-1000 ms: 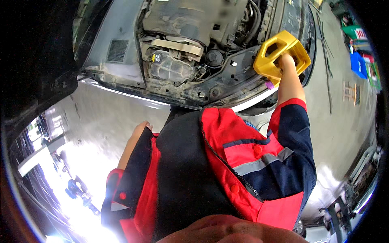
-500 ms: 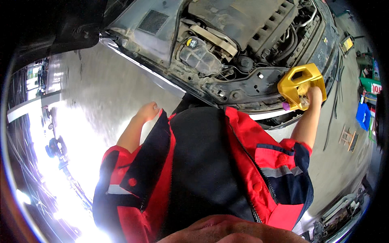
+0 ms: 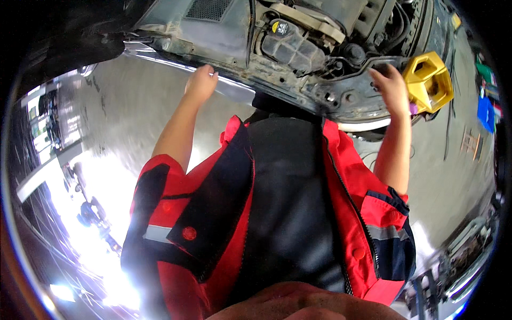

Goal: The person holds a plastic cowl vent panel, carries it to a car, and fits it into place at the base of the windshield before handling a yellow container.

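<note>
My left hand (image 3: 202, 84) is over the car's near fender edge, its fingers curled closed. A small pale spot shows at its fingertips, and anything inside it is hidden. My right hand (image 3: 393, 92) is at the front corner of the engine bay, fingers bent in; a dark patch shows by them, and I cannot tell if it is held. Just right of this hand, a yellow jug (image 3: 421, 80) with a purple cap (image 3: 413, 109) rests on the car's front corner. My right wrist is close beside the cap.
The open engine bay shows a translucent reservoir (image 3: 295, 51) with a black-and-yellow cap (image 3: 279, 28). Dark hood metal is at upper left. On the floor at right lie a blue item (image 3: 486, 113) and a small wooden frame (image 3: 470, 143). Car parts (image 3: 469, 256) are at lower right.
My right hand has left the yellow jug and moved left of it, over the engine bay's edge. My left hand has risen toward the fender. The view has shifted as well.
</note>
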A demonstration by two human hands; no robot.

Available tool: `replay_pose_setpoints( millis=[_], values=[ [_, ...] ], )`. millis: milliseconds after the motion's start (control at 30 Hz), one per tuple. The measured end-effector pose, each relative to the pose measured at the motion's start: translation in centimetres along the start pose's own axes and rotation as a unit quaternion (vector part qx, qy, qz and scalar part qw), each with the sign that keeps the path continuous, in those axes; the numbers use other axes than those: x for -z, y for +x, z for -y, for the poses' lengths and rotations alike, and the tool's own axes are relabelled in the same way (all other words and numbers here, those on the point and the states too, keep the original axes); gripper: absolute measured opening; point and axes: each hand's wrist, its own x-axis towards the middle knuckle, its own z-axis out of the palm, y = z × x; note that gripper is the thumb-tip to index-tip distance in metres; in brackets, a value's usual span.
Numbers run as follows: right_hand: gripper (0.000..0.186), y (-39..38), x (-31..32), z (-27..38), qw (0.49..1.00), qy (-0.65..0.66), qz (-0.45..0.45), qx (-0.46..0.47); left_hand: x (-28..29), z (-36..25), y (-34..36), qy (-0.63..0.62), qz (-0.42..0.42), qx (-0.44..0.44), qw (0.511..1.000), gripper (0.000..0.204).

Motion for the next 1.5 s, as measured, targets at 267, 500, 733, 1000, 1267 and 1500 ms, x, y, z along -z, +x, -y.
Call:
replay_pose_setpoints(
  millis=[267,500,733,1000,1267,1500],
  values=[
    [0.034,0.9,-24.5,4.4,0.979,-0.082,0.059,0.174,-0.1,0.8,5.5,0.068,-0.059,-0.225,0.970,0.033],
    [0.032,3.8,-33.4,6.2,0.990,0.061,0.051,0.115,-1.0,1.5,6.9,0.087,-0.021,-0.235,0.968,0.042],
    [0.034,3.6,-34.4,7.4,0.996,-0.037,0.014,0.074,-1.7,0.6,6.8,0.090,-0.004,-0.175,0.980,0.049],
    [0.038,2.3,-34.7,9.8,0.968,-0.225,0.107,0.037,-2.6,0.7,7.1,0.062,-0.029,-0.200,0.977,0.041],
    [0.037,4.1,-33.9,8.5,0.980,-0.151,0.118,0.058,-1.9,0.3,7.7,0.065,-0.005,-0.200,0.978,0.041],
    [0.035,4.0,-34.1,7.4,0.989,-0.070,0.127,0.017,-1.1,0.2,8.2,0.094,0.054,-0.172,0.979,0.043]
  ],
)
